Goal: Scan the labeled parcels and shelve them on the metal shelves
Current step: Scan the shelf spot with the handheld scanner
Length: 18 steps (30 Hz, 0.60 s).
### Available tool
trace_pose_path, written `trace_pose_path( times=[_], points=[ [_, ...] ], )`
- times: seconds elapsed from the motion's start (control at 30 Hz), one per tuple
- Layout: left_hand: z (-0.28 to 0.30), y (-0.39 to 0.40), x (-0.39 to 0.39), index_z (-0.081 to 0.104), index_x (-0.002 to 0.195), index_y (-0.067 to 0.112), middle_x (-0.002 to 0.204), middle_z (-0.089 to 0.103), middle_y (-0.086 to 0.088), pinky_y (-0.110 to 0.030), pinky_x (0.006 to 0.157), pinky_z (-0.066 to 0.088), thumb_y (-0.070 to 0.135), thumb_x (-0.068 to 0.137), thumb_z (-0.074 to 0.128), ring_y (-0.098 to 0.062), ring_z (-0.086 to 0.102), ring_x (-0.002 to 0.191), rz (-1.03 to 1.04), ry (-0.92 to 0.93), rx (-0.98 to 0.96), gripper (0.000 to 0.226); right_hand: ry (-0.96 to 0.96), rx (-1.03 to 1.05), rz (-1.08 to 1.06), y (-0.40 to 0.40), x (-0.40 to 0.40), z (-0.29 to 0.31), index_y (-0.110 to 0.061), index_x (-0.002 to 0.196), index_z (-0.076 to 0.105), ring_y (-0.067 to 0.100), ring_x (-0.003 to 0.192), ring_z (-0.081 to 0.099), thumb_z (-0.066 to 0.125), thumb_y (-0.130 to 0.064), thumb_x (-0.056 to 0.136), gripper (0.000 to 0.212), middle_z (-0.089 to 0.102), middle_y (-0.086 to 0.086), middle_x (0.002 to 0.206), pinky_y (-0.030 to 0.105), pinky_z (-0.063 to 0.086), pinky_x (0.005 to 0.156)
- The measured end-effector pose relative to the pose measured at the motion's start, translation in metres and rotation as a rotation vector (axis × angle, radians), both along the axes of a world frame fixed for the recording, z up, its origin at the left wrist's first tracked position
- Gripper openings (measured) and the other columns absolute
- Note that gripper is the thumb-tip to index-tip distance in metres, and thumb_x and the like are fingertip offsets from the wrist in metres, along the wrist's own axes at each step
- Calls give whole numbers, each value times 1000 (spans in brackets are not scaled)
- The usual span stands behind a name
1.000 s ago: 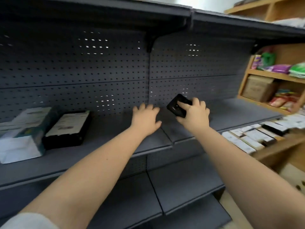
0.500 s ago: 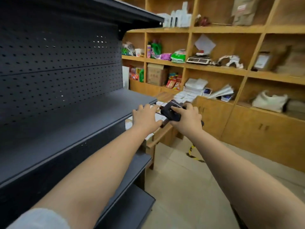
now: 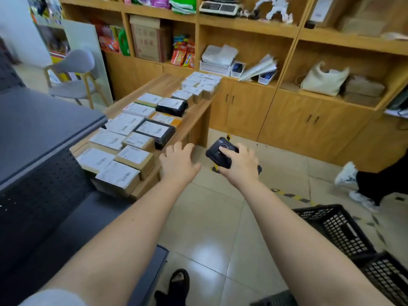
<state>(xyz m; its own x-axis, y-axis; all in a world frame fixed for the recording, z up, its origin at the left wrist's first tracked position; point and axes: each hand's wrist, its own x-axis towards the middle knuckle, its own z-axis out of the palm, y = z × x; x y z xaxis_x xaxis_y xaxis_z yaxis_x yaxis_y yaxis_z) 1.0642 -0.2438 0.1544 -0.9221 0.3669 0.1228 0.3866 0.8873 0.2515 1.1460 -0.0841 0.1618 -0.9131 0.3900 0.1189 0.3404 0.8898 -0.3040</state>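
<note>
On the wooden bench (image 3: 194, 120) beside the dark metal shelves (image 3: 44, 120), labeled parcels (image 3: 132, 155) lie flat in rows, white labels up, brown cartons mixed with a few black-wrapped packs, none of them yet lifted. We hold our left hand (image 3: 177, 165) out over the floor just past the near end of the bench, fingers spread and relaxed, touching nothing. Our right hand (image 3: 240, 166) is clamped around a black scanner (image 3: 220, 154), thumb pressed on its top face, the device tilted toward the parcels. Both bare forearms reach forward from the bottom of the view. Behind the bench, wooden wall shelves (image 3: 287, 32) carry a cardboard box (image 3: 150, 39), bright snack packets (image 3: 183, 55), white baskets, loose papers and a pale cloth bag (image 3: 324, 79), with closed cupboard doors below. A grey chair (image 3: 75, 74) stands at the far left. Black plastic crates (image 3: 344, 233) sit on the tiled floor (image 3: 209, 228) at our lower right. Another person's white sneakers (image 3: 346, 174) and dark trouser leg show at the right edge, and our own sandaled foot (image 3: 176, 286) appears at the bottom.
</note>
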Motion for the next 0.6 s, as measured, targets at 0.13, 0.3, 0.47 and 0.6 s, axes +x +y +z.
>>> trace_pose_path(
  times=[0.13,0.3,0.47,0.6],
  points=[
    [-35,45,-66,41,144,29,142,44,-9,-49,103,34,43,90,62,-35,36,131,43,-127,0,59,-21,-58,-74,28,-58,-31,-40,138,50,31,126,33,69,-46,84,57,36,5,144,43,30,102],
    [-81,101,-131,35,147,31,149,38,-10,-52,104,31,39,89,61,-36,31,134,35,-338,-31,64,-61,-194,-199,65,-119,-58,-39,137,53,32,123,36,73,-40,81,60,39,4,142,44,34,103],
    [-96,153,-206,34,149,32,162,22,-9,-57,118,14,34,92,60,-38,11,147,-44,-322,4,63,-44,-300,-242,121,-182,-81,-38,136,54,30,122,38,76,-39,78,63,43,2,136,45,37,103],
    [-100,194,-282,37,150,34,162,24,-8,-57,119,13,42,91,63,-37,11,148,-40,-268,33,65,-59,-260,-168,169,-264,-95,-39,137,53,29,123,36,75,-42,79,62,41,1,139,47,34,104]
  ],
)
